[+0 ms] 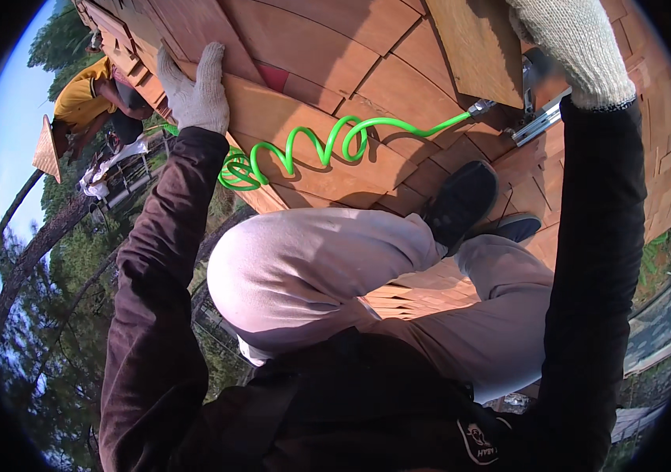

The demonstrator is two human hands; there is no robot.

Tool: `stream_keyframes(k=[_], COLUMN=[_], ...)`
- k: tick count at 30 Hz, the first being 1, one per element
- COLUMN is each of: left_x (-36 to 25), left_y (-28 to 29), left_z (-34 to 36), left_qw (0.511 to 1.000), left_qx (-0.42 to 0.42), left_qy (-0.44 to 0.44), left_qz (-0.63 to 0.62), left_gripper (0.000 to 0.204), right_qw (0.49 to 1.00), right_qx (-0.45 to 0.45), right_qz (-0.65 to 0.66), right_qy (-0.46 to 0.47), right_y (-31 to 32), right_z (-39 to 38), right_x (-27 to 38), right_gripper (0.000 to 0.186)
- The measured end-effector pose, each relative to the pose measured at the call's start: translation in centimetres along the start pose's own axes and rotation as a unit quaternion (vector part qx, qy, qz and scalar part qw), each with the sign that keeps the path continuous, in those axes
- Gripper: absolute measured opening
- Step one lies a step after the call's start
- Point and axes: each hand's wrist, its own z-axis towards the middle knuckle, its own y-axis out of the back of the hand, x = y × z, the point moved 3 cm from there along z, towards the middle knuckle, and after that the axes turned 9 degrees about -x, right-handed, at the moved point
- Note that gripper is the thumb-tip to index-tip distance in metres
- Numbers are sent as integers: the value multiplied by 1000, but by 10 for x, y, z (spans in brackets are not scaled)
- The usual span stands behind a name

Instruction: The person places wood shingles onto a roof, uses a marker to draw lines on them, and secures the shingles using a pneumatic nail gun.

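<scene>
My left hand (198,93), in a white knitted glove, lies with its fingers apart on wooden shingles at the upper left. Under its palm runs the edge of a long reddish-brown shingle (296,126). At the upper right my right hand (579,51), gloved too, is closed at the edge of a loose wooden shingle (479,47), which is raised and tilted; the fingertips are mostly hidden. Below that hand and partly behind the shingle is a nail gun (536,122) with a silver magazine. A bright green coiled air hose (324,145) leads from its fitting towards my left hand.
I am on a sloping shingled roof (650,157), with my bent knee (272,275) and dark shoes (465,200) on it. Another person (92,102) in a yellow top and cone-shaped hat works at the far left. Trees (52,299) stand beyond the roof edge.
</scene>
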Motion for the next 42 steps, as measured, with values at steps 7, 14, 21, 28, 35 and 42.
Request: stream_keyframes(k=[7, 14, 21, 28, 35, 42], left_x=[1, -5, -13, -12, 36, 36], left_y=[2, -5, -3, 0, -18, 8], left_z=[-6, 0, 10, 0, -4, 59], left_qw=[1000, 954, 912, 880, 846, 764], left_qx=[12, -22, -62, -148, -160, -138], left_qy=[1, 256, 330, 304, 234, 262], left_qz=[19, -154, -237, -332, -451, -573], left_gripper=[49, 75, 62, 41, 41, 33], right_qw=[984, 968, 971, 918, 902, 903], right_qx=[74, 169, 202, 342, 370, 359], right_qz=[111, 157, 83, 70, 98, 114], right_qy=[-114, -95, -99, -188, -199, -206], right_y=[-18, -42, -26, -76, -143, -176], right_z=[-3, -1, 10, 0, 2, 20], right_x=[4, -34, -17, 38, 79, 93], right_gripper=[26, 28, 33, 31, 32, 53])
